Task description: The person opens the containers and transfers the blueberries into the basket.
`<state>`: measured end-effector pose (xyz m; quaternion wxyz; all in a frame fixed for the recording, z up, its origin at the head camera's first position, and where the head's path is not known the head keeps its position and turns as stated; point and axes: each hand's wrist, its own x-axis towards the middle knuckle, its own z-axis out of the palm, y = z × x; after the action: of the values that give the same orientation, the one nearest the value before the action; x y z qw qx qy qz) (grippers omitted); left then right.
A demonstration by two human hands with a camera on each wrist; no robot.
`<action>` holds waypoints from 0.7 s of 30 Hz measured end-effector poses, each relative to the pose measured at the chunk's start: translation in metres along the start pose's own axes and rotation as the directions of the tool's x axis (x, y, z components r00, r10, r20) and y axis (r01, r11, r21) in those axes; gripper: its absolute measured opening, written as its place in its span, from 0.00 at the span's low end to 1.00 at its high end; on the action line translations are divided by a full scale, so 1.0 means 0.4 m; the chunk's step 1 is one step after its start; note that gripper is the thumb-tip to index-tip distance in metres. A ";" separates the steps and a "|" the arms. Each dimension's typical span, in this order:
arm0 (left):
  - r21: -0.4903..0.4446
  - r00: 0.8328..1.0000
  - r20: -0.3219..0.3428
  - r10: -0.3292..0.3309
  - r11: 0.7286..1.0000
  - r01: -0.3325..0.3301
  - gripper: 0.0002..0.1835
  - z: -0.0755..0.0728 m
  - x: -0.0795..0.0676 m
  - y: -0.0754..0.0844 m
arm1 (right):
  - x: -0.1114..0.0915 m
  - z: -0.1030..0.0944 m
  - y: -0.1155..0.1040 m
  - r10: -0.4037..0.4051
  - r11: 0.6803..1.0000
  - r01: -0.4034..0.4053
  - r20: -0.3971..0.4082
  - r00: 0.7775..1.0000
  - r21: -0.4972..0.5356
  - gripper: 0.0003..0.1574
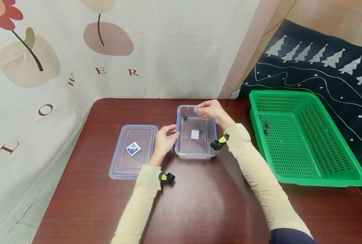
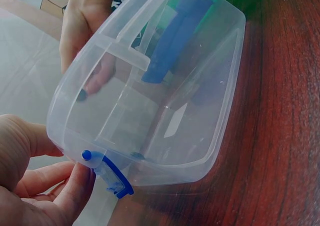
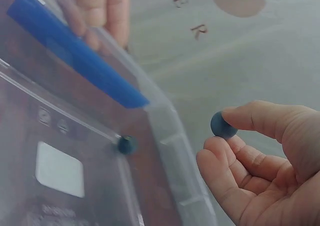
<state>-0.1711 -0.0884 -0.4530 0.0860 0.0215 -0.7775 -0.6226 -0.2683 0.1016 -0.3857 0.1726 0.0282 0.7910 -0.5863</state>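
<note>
A clear plastic food container with blue side clips stands uncovered on the table. At its left side my left hand grips the edge between thumb and fingers, close to a blue clip. Over the container's far right corner is my right hand, which pinches a small blue-grey ball between thumb and fingertips. Another dark ball lies inside, in a far corner of the floor. A white square label shows on the container's bottom.
Left of the container, its clear lid lies flat, bearing a blue and white sticker. A green perforated basket stands at the right with two dark balls in it. A printed curtain hangs behind the table.
</note>
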 end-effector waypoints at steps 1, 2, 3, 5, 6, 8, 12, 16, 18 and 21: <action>0.000 1.000 0.002 0.001 1.000 -0.001 0.16 0.000 0.000 0.000 | -0.006 -0.012 -0.003 0.000 1.000 -0.001 -0.007 1.000 -0.011 0.20; 0.000 1.000 0.003 0.002 1.000 -0.002 0.16 0.000 0.000 0.000 | -0.011 -0.024 -0.006 0.004 1.000 -0.004 -0.014 1.000 -0.023 0.20; -0.003 1.000 0.003 0.002 1.000 -0.002 0.16 0.001 0.000 0.001 | -0.015 -0.037 -0.009 0.005 0.999 -0.006 -0.020 1.000 -0.031 0.20; -0.003 1.000 0.004 0.003 1.000 -0.003 0.16 0.001 0.000 0.001 | -0.026 -0.062 -0.016 0.011 0.999 -0.013 -0.029 1.000 -0.040 0.21; -0.004 1.000 0.003 0.004 1.000 -0.004 0.17 0.001 0.000 0.001 | -0.031 -0.075 -0.018 0.016 0.999 -0.018 -0.037 0.999 -0.049 0.21; -0.007 1.000 0.003 0.006 1.000 -0.006 0.17 0.001 0.001 -0.001 | -0.040 -0.102 -0.023 0.020 0.998 -0.023 -0.053 0.998 -0.056 0.22; -0.006 1.000 0.002 0.009 1.000 -0.009 0.17 0.001 0.003 -0.003 | -0.063 -0.157 -0.028 -0.007 0.998 0.002 -0.085 0.996 -0.056 0.24; -0.001 1.000 0.004 0.008 1.000 -0.008 0.17 -0.001 0.003 -0.004 | -0.092 -0.216 -0.025 -0.050 0.999 0.047 -0.105 0.993 -0.027 0.25; 0.006 1.000 0.004 0.006 1.000 -0.006 0.17 -0.001 0.003 -0.003 | -0.108 -0.248 -0.022 -0.064 0.998 0.063 -0.116 0.991 -0.008 0.26; 0.010 1.000 0.004 0.008 1.000 -0.008 0.17 0.000 0.002 -0.002 | -0.136 -0.297 -0.016 -0.083 0.995 0.090 -0.138 0.987 0.044 0.26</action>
<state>-0.1721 -0.0888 -0.4536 0.0867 0.0175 -0.7807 -0.6186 -0.2472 0.2195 -0.3332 0.0920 0.0383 0.7863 -0.6097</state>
